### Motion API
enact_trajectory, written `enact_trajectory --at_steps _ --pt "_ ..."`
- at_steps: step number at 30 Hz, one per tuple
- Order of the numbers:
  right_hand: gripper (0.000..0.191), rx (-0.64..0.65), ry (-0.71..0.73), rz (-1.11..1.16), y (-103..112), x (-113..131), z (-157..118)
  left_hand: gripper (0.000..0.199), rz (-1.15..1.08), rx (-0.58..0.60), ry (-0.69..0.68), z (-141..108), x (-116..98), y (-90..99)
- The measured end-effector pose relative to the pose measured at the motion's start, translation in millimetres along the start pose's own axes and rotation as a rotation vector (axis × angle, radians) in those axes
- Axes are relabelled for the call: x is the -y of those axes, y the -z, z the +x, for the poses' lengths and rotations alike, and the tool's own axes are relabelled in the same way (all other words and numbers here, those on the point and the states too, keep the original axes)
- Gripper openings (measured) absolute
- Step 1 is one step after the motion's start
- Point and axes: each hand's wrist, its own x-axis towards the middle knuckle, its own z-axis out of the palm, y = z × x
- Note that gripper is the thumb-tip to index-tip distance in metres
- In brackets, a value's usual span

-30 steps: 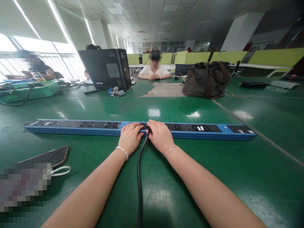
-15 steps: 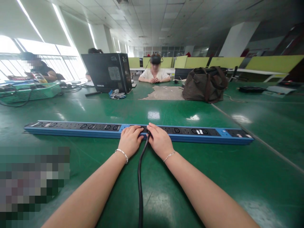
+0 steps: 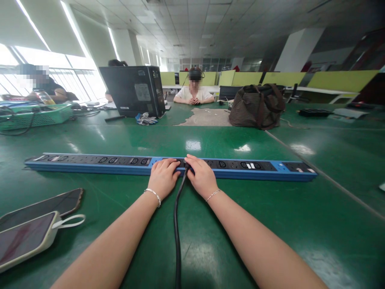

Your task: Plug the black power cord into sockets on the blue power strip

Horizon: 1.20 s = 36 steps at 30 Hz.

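A long blue power strip with black sockets lies across the green table in front of me. My left hand grips it near its middle, fingers over the top and thumb at the near side. Just to the right, my right hand holds a black plug at a socket, fingers closed around it. How deep the plug sits is hidden by my fingers. From the plug a thick black cord runs down the table toward me, between my forearms.
Two phones lie at the left front. Beyond the strip stand a black computer case, gloves, a brown bag and a green basket. A person sits across the table; another is at the far left.
The whole view has shifted slightly, so everything sits a little further left. Both hands keep the same hold on the strip and plug, with no clear movement.
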Motion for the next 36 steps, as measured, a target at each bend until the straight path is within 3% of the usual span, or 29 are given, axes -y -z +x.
enact_trajectory --at_steps 9,23,30,33,36 --pt "0.045 0.052 -0.212 -0.037 -2.8 2.3 8.8 0.026 0.060 -0.016 0.002 0.7 -10.9 -1.9" --pt "0.034 0.085 -0.190 -0.044 -0.4 3.2 11.8 0.022 0.079 -0.053 0.005 1.1 -11.3 -6.1" --pt "0.036 -0.232 -0.380 0.353 -2.8 -5.2 21.4 0.023 0.078 -0.043 0.000 1.7 -10.8 -4.5" --pt "0.035 -0.271 -0.398 0.377 1.0 -22.0 22.0 0.025 0.077 -0.039 0.000 1.3 -9.8 -3.7" --pt "0.039 -0.309 -0.346 0.363 19.2 -45.5 18.7 0.025 0.067 -0.035 -0.001 1.0 -8.2 -2.9"
